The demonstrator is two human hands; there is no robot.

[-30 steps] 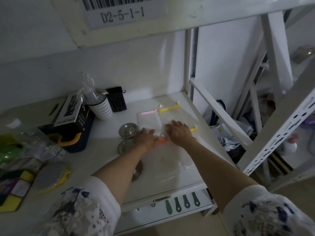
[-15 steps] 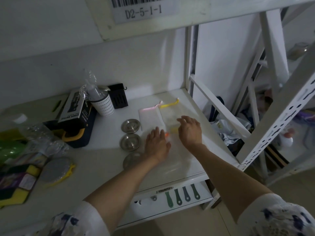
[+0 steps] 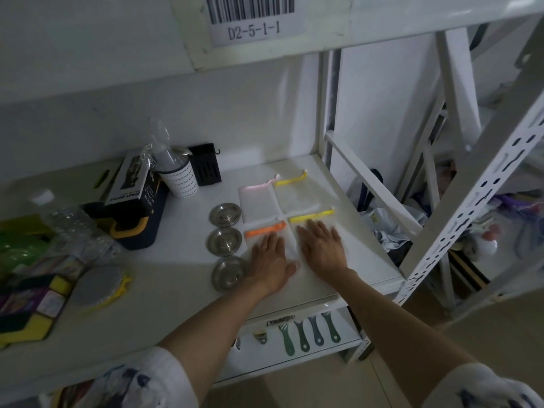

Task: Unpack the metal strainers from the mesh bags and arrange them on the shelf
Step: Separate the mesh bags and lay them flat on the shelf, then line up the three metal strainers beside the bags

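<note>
Right now both hands lie flat, palms down, fingers spread, on the white shelf (image 3: 338, 178), holding nothing. Left hand (image 3: 272, 260) presses on the orange-trimmed mesh bag (image 3: 265, 231); right hand (image 3: 322, 248) presses on the yellow-trimmed mesh bag (image 3: 312, 217) just beside it, w/ a thin strip of bag fabric showing between the two hands.

Taking the orange-trimmed bag as landmark: 2 more bags lie flat just behind it, toward the wall, a pink-trimmed bag (image 3: 256, 198) and a second yellow-trimmed bag (image 3: 294, 191), so the 4 form a 2x2 block w/ edges touching or nearly so. All look flat; can't tell if anything is inside.

Three metal strainers sit in a column just left of that bag, apart from each other: far strainer (image 3: 225, 214), middle strainer (image 3: 223, 241), near strainer (image 3: 229, 272). The near one is right by the left wrist; can't tell if they touch.

Further left and back of the landmark: a white dotted cup (image 3: 179, 181) wrapped in clear plastic, a black holder (image 3: 206, 164) beside it, and a spray bottle box (image 3: 131, 184) leaning on a dark case. Far left are sponges (image 3: 32, 316) and a grey scrubber (image 3: 97, 285). Below the shelf edge, green-handled tools (image 3: 309, 331) lie in a row. Above, a barcode label (image 3: 253, 20) reads D2-5-1-1.
</note>
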